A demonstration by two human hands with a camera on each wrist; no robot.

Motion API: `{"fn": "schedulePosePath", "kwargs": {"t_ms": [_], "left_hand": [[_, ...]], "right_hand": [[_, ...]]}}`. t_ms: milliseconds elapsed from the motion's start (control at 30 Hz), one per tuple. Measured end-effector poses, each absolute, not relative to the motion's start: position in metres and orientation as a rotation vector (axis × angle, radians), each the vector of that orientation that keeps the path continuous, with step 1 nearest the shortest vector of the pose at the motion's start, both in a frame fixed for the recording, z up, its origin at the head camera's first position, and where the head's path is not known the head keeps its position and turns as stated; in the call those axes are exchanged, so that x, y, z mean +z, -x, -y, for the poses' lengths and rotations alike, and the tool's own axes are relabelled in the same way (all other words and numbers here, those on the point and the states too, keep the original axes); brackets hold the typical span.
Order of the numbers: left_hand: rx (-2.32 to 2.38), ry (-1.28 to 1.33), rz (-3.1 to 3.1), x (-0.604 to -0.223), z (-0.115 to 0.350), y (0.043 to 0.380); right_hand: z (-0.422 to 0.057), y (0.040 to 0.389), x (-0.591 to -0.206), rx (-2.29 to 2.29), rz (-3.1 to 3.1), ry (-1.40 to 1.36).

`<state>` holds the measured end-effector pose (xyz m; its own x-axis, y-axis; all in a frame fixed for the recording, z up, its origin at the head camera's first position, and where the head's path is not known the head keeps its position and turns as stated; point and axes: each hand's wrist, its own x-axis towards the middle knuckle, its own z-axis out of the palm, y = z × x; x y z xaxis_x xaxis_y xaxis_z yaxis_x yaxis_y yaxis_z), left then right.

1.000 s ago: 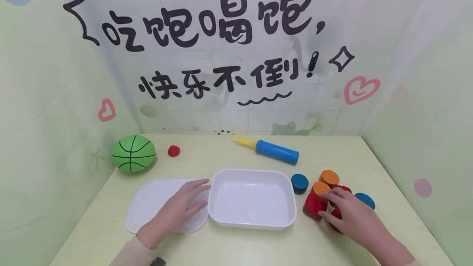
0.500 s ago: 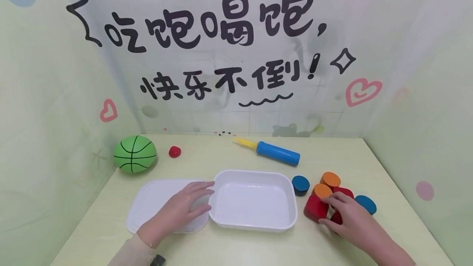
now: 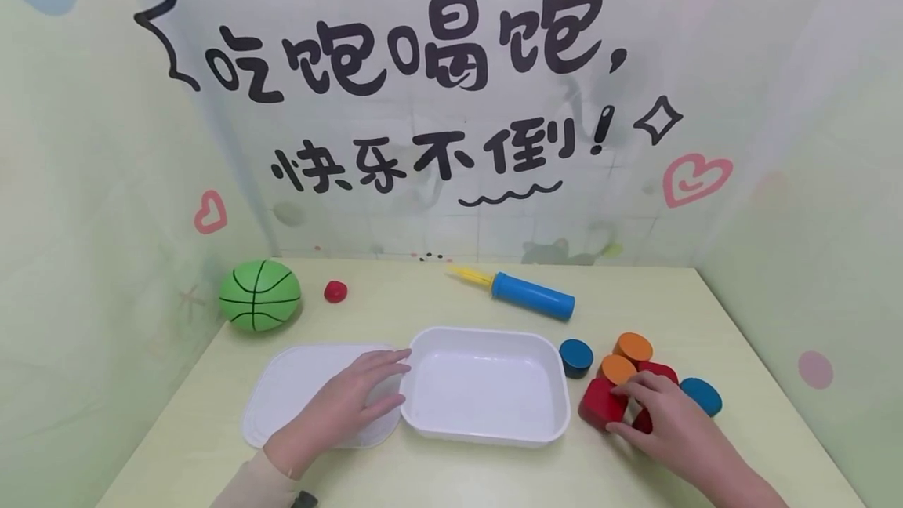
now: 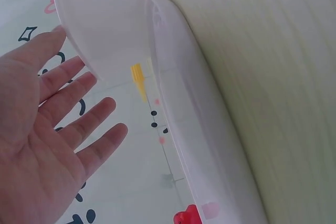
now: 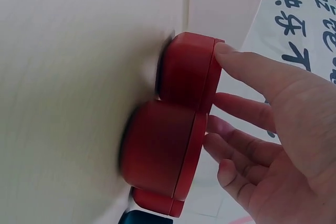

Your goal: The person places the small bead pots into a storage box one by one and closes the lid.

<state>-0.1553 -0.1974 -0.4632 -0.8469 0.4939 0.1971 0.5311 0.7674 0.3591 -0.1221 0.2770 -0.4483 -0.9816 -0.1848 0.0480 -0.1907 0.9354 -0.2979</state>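
Note:
My right hand (image 3: 680,422) is at the cluster of small lidded tins, its thumb and index finger pinching the edge of a red rounded-square tin (image 3: 602,404). In the right wrist view that red tin (image 5: 186,69) stands against another red tin (image 5: 160,148), over which the other fingers hang bent. My left hand (image 3: 346,400) has its fingers spread, the tips right at the left rim of a white plastic container (image 3: 487,439). Its palm (image 4: 39,156) holds nothing. Under that hand lies a flat white lid (image 3: 282,390), partly hidden.
Orange tins (image 3: 633,347) and a blue tin (image 3: 701,397) crowd around the right hand. Another blue tin (image 3: 576,357) stands by the container's right side. Behind are a blue hand pump (image 3: 534,295), a green ball (image 3: 259,295) and a small red object (image 3: 335,292).
My right thumb and index finger have drawn in against the red tin's edge, and the tin has shifted slightly. The left fingers have moved a little right onto the container's rim.

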Motion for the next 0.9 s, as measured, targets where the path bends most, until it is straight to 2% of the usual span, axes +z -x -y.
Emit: {"fn": "schedulePosePath", "kwargs": {"t_ms": [367, 900], "left_hand": [[-0.654, 0.843, 2.849, -0.465, 0.198, 0.155], [-0.634, 0.827, 2.844, -0.460, 0.196, 0.156]], "right_hand": [[-0.268, 0.127, -0.451, 0.549, 3.095, -0.241], [-0.268, 0.119, -0.439, 0.628, 2.771, -0.420]]}}
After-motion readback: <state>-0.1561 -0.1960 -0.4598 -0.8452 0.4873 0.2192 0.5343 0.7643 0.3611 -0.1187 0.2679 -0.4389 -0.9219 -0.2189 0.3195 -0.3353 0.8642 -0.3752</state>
